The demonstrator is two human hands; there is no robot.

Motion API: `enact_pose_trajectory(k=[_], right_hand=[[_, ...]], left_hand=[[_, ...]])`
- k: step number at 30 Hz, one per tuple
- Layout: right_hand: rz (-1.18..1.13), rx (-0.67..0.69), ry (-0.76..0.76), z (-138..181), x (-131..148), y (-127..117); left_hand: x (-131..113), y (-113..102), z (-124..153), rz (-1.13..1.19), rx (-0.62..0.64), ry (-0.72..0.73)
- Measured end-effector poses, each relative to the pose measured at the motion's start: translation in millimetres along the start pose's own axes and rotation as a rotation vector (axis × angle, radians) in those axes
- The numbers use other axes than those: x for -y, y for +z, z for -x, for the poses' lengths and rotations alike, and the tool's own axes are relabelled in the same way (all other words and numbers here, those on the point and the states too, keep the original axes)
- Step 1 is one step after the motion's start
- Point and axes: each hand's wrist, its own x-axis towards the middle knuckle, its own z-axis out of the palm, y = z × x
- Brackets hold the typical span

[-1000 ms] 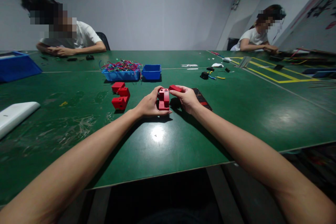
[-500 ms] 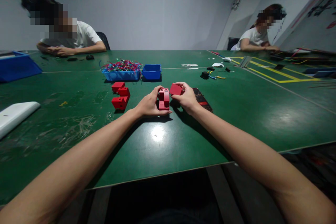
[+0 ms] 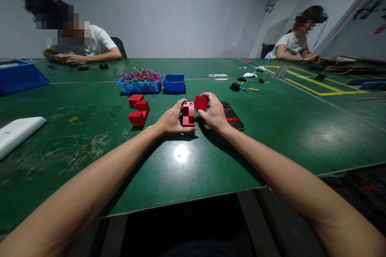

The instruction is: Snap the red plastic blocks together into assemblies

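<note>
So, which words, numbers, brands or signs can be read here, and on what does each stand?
None reads clearly.
Phone screen: marks too small and blurred.
Far-right wall: dark characters and a red mark, too blurred.
White device: one dark mark, too small.

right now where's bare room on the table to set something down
Bare table: right of the phone, up to the yellow tape, and between the forearms. Crowded: where the left hand holds a notched red piece and the right hand a square-faced red piece; also around the red blocks, wire tray and blue bin.
</note>
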Motion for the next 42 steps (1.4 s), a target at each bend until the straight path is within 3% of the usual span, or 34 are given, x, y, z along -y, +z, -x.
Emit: enact_pose_trajectory(k=[7, 14, 25, 34, 42], right_hand=[[0.292, 0.030, -0.174, 2.7, 3.8, -7.6], [0.476, 0.139, -0.193, 0.7, 10.7, -15.9], [0.178, 0.153, -0.058, -0.6, -8.4, -5.1], [0.027, 0.196, 0.056, 2.3, -10.0, 3.0], [-0.100, 0.153, 0.174, 0.4, -10.5, 7.5]], left_hand=[[0.7, 0.6, -0.1, -0.018, -0.003, -0.012], [1.3, 0.2, 0.1, -0.023, 0.000, -0.017], [1.0, -0.1, 1.0, -0.027, 0.012, -0.033], [-0.1, -0.6, -0.2, -0.024, 0.013, -0.033], [-1.1, -0.8, -0.3, -0.030, 0.014, -0.034]])
